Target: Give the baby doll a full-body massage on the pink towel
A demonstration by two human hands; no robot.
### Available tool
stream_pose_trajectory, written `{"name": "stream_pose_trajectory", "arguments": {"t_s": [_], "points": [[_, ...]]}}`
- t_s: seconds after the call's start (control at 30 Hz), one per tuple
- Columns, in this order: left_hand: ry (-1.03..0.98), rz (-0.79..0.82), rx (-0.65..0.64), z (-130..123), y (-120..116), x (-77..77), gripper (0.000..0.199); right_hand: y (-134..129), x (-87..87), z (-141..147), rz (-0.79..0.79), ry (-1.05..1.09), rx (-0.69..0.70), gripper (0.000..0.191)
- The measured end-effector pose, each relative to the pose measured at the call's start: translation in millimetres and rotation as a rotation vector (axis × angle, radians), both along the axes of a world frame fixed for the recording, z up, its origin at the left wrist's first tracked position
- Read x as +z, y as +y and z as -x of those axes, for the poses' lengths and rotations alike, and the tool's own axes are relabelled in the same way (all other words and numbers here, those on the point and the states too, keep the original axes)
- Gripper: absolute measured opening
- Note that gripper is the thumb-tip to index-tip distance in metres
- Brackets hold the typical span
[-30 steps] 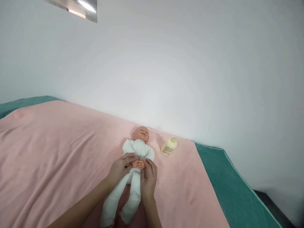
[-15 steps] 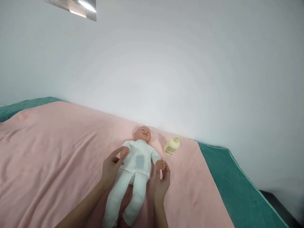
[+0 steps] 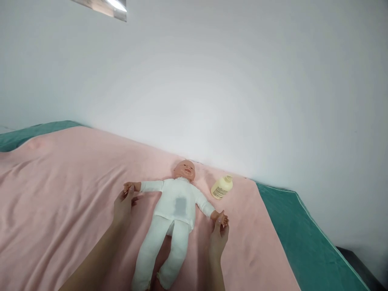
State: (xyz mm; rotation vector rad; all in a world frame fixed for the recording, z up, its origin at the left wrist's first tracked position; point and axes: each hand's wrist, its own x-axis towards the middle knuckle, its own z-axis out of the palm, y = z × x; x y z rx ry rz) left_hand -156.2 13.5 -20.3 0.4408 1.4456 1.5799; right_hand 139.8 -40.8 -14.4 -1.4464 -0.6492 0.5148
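Note:
A baby doll (image 3: pixel 174 210) in a white suit lies face up on a pink blanket (image 3: pixel 66 194), its head toward the wall and both arms stretched out to the sides. My left hand (image 3: pixel 123 206) grips the doll's small hand on the left. My right hand (image 3: pixel 218 236) grips the doll's other hand on the right. A grey damp-looking patch shows on the doll's chest.
A cream lotion bottle (image 3: pixel 222 187) lies on its side just right of the doll's head. The blanket covers a teal bed (image 3: pixel 303 246) set against a white wall. The bed's right edge drops to a dark floor (image 3: pixel 357 262).
The doll's hands were held together over its belly. I have drawn both arms apart and outward until they lie spread wide on the blanket.

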Motion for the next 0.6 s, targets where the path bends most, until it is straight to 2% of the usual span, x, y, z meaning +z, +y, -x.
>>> {"name": "stream_pose_trajectory", "arguments": {"t_s": [0.1, 0.3, 0.43, 0.6], "points": [[0.102, -0.101, -0.009, -6, 8, 8.5, 0.048, 6, 12.4, 9, 0.036, 0.071, -0.008, 0.049], [0.332, -0.231, -0.132, -15, 40, 31.4, 0.050, 32, 22.3, 3, -0.122, -0.036, 0.174, 0.057], [0.427, -0.241, -0.199, -20, 73, 40.3, 0.047, 67, 29.6, -5, -0.201, -0.082, 0.312, 0.060], [0.562, -0.183, -0.289, -32, 117, 37.7, 0.051, 121, 25.5, -8, -0.205, -0.063, 0.369, 0.063]]}}
